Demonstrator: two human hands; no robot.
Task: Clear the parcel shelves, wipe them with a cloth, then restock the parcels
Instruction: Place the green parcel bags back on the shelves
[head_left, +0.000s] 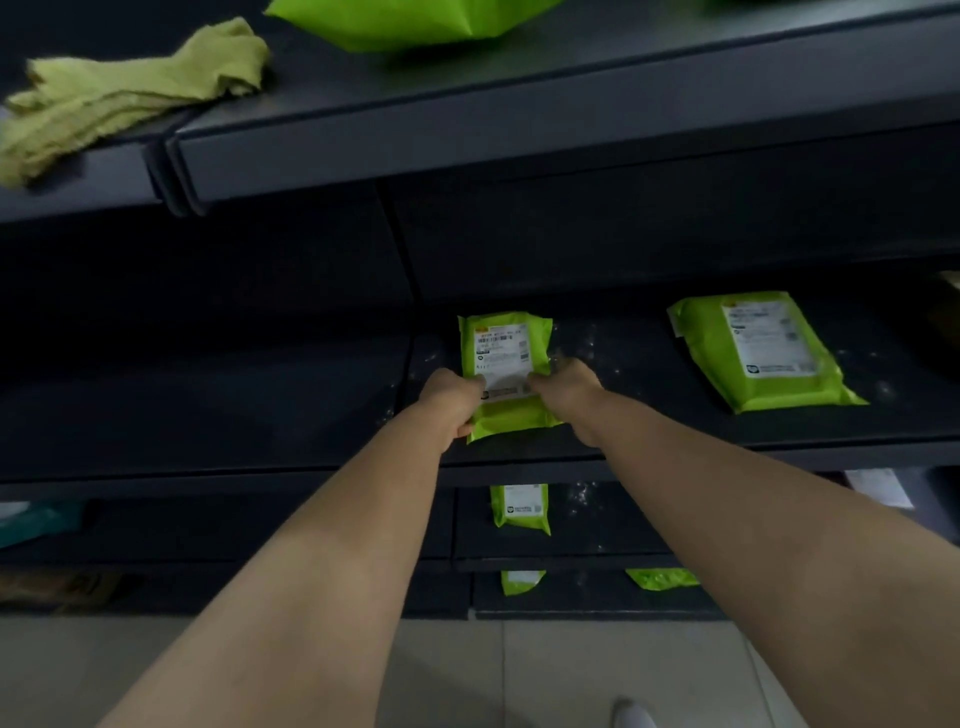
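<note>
A small green parcel with a white label lies on the dark middle shelf. My left hand grips its left edge and my right hand grips its right edge, fingers curled round it. A larger green parcel lies further right on the same shelf. A yellow-green cloth lies crumpled on the top shelf at the left, with another green parcel behind it.
White dust specks dot the middle shelf beside the parcels. Lower shelves hold more green parcels and a white package at the right. The left shelf bay is dark. Tiled floor and a white shoe lie below.
</note>
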